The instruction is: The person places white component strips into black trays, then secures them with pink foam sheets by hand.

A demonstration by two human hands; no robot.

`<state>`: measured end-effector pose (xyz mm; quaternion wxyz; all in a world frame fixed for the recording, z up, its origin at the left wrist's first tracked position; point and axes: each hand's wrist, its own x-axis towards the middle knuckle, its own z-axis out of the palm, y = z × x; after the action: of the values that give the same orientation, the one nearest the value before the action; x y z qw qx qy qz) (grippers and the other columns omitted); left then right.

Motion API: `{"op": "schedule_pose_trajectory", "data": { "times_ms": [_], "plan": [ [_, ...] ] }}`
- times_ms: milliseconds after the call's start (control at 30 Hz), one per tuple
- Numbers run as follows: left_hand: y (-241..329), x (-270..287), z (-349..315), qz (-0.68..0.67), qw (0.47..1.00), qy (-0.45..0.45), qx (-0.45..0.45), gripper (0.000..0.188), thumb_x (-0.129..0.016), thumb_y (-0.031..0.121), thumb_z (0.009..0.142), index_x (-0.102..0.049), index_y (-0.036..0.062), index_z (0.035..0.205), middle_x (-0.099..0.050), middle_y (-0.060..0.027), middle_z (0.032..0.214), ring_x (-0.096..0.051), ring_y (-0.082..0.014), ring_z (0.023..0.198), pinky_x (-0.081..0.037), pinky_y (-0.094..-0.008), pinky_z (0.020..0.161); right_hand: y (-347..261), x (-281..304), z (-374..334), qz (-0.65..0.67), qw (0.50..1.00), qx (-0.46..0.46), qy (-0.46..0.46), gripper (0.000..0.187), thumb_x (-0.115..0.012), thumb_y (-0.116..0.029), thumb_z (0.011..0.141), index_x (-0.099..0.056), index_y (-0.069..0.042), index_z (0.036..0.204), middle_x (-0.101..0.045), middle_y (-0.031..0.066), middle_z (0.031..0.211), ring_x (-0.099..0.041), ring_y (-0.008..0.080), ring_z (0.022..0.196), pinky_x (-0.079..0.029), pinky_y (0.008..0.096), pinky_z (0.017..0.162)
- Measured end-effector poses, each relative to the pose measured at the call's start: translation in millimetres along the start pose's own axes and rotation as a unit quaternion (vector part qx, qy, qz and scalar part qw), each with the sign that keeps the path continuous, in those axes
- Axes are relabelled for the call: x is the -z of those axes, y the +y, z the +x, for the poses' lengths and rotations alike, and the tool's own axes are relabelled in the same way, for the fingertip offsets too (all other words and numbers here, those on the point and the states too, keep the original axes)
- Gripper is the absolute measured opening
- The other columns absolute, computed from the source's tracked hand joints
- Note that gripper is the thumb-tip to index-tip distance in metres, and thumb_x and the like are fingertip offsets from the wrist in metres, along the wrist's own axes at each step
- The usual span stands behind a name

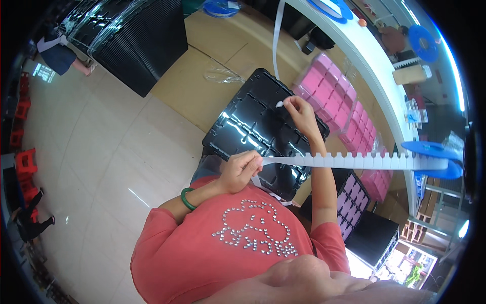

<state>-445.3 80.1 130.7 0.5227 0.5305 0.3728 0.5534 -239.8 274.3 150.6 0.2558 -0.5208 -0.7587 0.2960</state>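
Note:
My left hand (240, 171), with a green bangle at the wrist, is closed on the end of a long white notched strip (349, 161). From there the strip stretches right, across my right forearm, to a blue reel (436, 149). A shiny black plastic tray (248, 106) with moulded compartments rests tilted before me. Over its far right part my right hand (302, 116) pinches a small white piece (279, 104) between thumb and fingers. Whether that piece touches the tray, I cannot tell.
A tall stack of black trays (139, 45) stands at the far left. Pink trays (329, 93) lie right of the black one, below a curved white tabletop (374, 55). Cardboard (177, 101) covers the floor ahead. Another person (58, 53) is at the far left.

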Motion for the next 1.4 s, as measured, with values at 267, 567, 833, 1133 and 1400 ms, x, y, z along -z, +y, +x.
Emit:
{"op": "schedule_pose_trajectory", "data": {
  "times_ms": [267,567,833,1133,1400],
  "plan": [
    [0.3,21.4,29.5,-0.028,0.998,-0.056,-0.019,0.030,-0.049,0.017,0.102,-0.056,-0.0001,0.078,-0.053,-0.0042,0.066,-0.049,-0.0106,0.057,-0.040,-0.0270,0.054,22.9,-58.1,90.1,-0.310,0.943,0.115,0.018,0.014,-0.059,-0.016,0.089,-0.065,-0.004,0.091,-0.066,0.0170,0.089,-0.063,0.0345,0.088,-0.050,0.0458,0.077],
    [-7.5,36.5,53.3,-0.035,0.999,-0.036,0.007,0.035,-0.047,0.023,0.104,-0.057,0.0002,0.078,-0.053,-0.0032,0.062,-0.049,-0.0088,0.056,-0.039,-0.0257,0.054,-16.5,51.4,-115.3,-0.099,0.945,-0.167,-0.262,0.013,-0.072,-0.014,0.073,-0.067,-0.004,0.080,-0.067,0.0102,0.076,-0.063,0.0255,0.071,-0.049,0.0372,0.065],
    [-18.3,22.2,68.1,0.019,0.999,-0.046,0.015,0.036,-0.047,0.026,0.104,-0.057,0.0013,0.080,-0.052,-0.0012,0.060,-0.048,-0.0071,0.056,-0.038,-0.0248,0.053,-83.0,59.6,-162.5,-0.120,0.986,-0.113,0.006,0.026,-0.082,-0.023,0.075,-0.073,-0.003,0.089,-0.071,0.0091,0.083,-0.067,0.0235,0.080,-0.051,0.0328,0.071],
    [-41.1,33.0,95.4,0.152,0.986,0.020,0.070,0.030,-0.049,0.026,0.102,-0.065,0.0019,0.108,-0.057,-0.0031,0.056,-0.054,-0.0113,0.050,-0.043,-0.0278,0.052,-47.8,9.2,5.6,-0.037,0.995,-0.005,0.096,0.018,-0.079,-0.016,0.077,-0.074,-0.002,0.087,-0.062,0.0064,0.074,-0.052,0.0158,0.068,-0.044,0.0294,0.065],
    [-65.5,47.3,147.6,0.368,0.929,-0.007,0.052,0.048,-0.053,0.023,0.096,-0.047,0.0105,0.142,-0.065,-0.0089,0.059,-0.068,-0.0327,0.065,-0.053,-0.0441,0.065,14.2,-41.9,79.4,-0.190,0.976,0.069,0.088,0.017,-0.076,-0.021,0.076,-0.072,-0.006,0.083,-0.068,0.0097,0.081,-0.061,0.0286,0.085,-0.049,0.0413,0.075]
  ]
}}
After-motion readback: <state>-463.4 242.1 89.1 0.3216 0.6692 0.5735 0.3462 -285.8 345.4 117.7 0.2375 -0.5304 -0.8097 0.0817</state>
